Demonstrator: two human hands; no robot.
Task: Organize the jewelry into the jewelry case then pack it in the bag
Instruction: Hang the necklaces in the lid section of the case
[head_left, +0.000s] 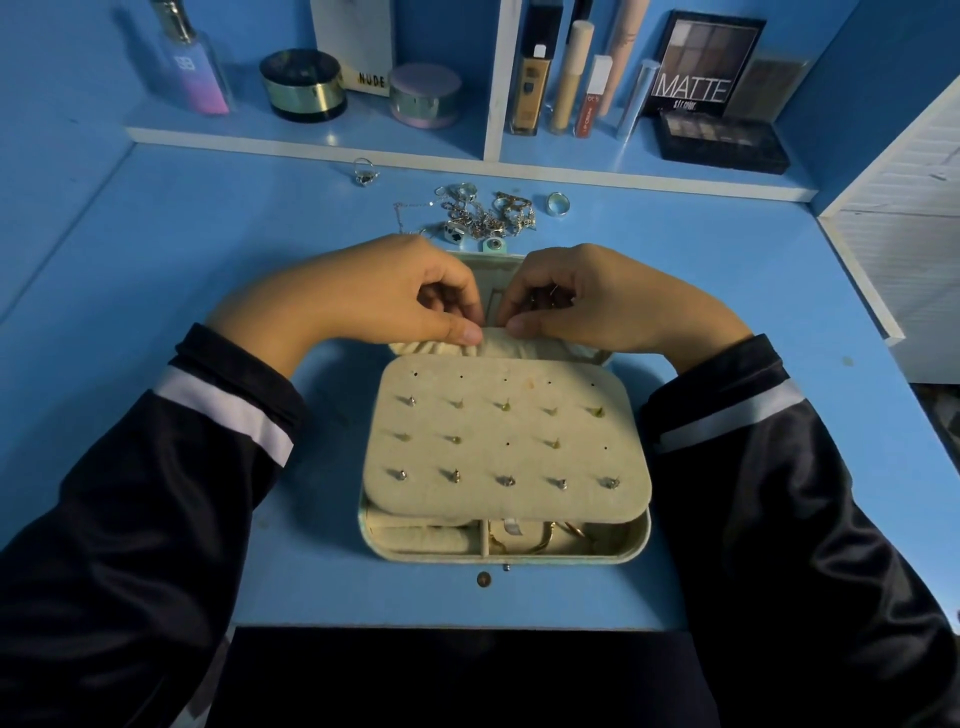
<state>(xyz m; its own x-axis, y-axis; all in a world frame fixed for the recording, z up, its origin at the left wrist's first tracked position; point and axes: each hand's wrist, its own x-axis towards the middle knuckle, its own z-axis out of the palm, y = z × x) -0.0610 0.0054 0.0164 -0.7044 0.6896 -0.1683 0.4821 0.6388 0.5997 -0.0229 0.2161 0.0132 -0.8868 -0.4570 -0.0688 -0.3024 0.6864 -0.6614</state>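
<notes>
So the jewelry case sits mid-desk, opened up, its long axis running away from the person: base nearest, lid at the far end. Its near rim is close to the front edge of the blue desk, with a tiny loose stud in between. The earring panel lies over the base. The left hand and right hand both have curled fingers, thumb and forefinger pinching the gathered pocket in the lid. The jewelry pile lies just behind the lid, with the shelf beyond and bare desk either side.
</notes>
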